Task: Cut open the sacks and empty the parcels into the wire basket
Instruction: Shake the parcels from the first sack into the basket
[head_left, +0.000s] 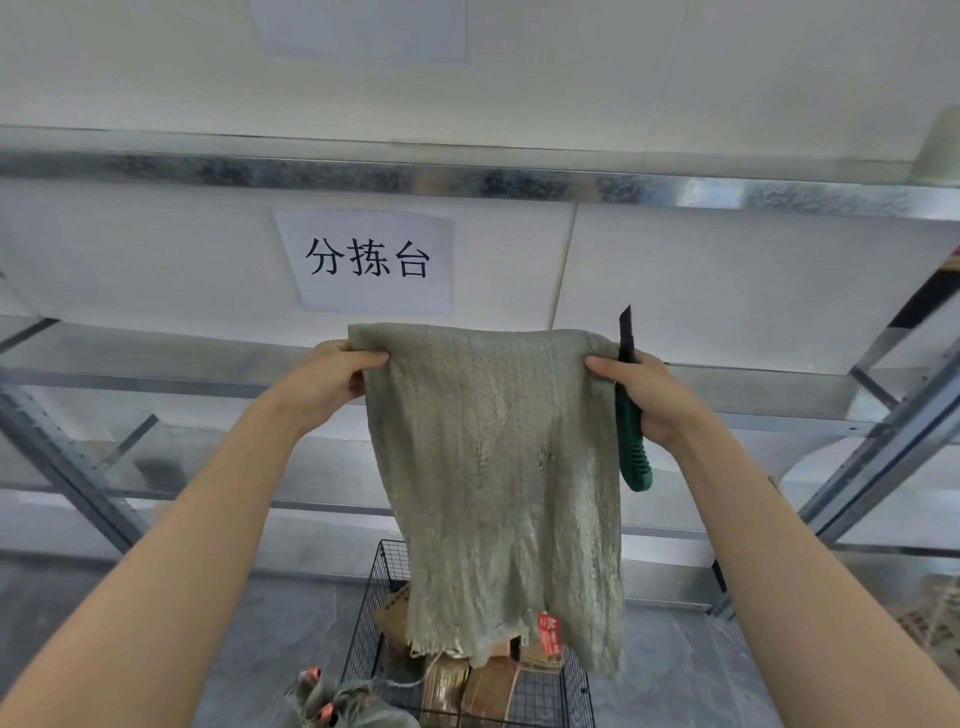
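Both bare arms reach up and forward, almost straight, with the forearms drawing closer together toward the hands, which are level with each other. The left hand (322, 387) pinches one top corner of the sack (493, 467), its back toward the camera. The right hand (652, 400) pinches the opposite corner and also grips the green handle of a knife (631, 447), whose blade points up above the hand.

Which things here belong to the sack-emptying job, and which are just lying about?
Job: sack, held up by left hand and right hand; knife; wire basket; parcels; second sack.
Lying about: paper sign; metal shelving.
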